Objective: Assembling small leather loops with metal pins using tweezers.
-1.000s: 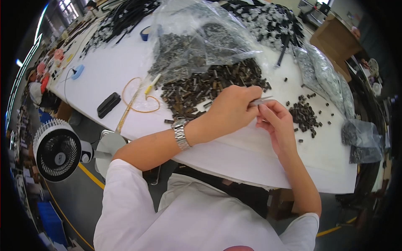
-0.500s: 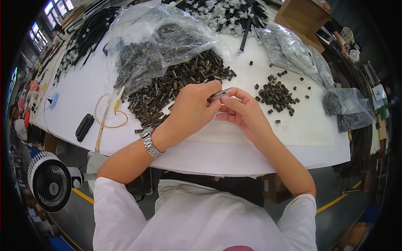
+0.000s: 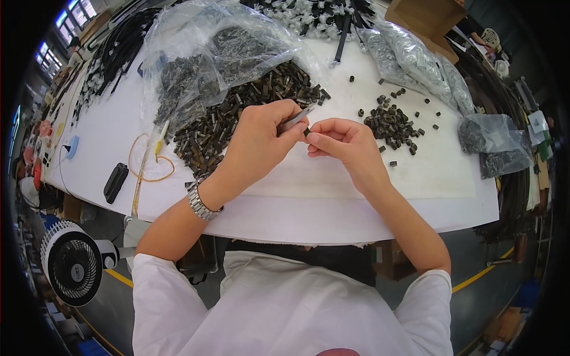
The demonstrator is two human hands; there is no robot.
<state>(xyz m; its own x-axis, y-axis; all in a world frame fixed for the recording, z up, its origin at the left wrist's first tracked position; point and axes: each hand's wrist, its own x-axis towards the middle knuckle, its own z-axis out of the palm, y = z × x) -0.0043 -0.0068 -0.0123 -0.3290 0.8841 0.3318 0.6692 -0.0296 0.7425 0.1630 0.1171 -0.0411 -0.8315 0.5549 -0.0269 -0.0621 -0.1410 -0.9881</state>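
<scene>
Left hand (image 3: pixel 261 142): fingers closed round a slim grey strip (image 3: pixel 295 120), above the white counter (image 3: pixel 332 196).
Right hand (image 3: pixel 344 142): fingertips pinched shut, probably on one small dark piece; too small to confirm.
Done: loose pile of small dark caps (image 3: pixel 393 123) beside right hand.
Left: large heap of dark strips (image 3: pixel 237 118) remained.

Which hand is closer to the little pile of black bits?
Right. The right hand sits just beside the small pile of black pieces; the left hand, holding a thin metal strip, is farther away.

Slim grey metal strip (image 3: pixel 295 120), tilted, pinched between both hands' fingers (image 3: pixel 300 126)
</scene>
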